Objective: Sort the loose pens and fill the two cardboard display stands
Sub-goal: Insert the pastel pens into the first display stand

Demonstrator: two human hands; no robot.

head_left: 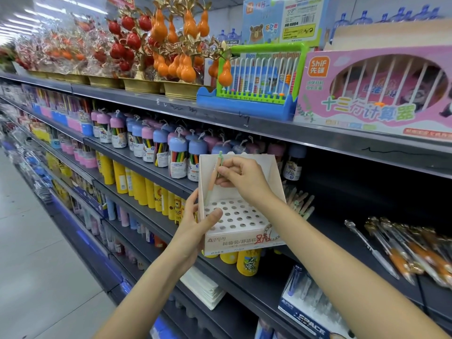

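Dark grey metal shelves (281, 133) are running the length of a shop aisle, receding to the left. A pale tiled floor (31, 253) is reflecting soft light below. Ceiling strip lights (22, 20) are glowing at upper left. Ornamental fruit trees (171, 45) and boxed abacus toys (374, 91) are crowding the top shelf.

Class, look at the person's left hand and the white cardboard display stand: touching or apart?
Touching. The head view shows the left hand gripping the cardboard display stand at its left wall, thumb lying on the holed top.
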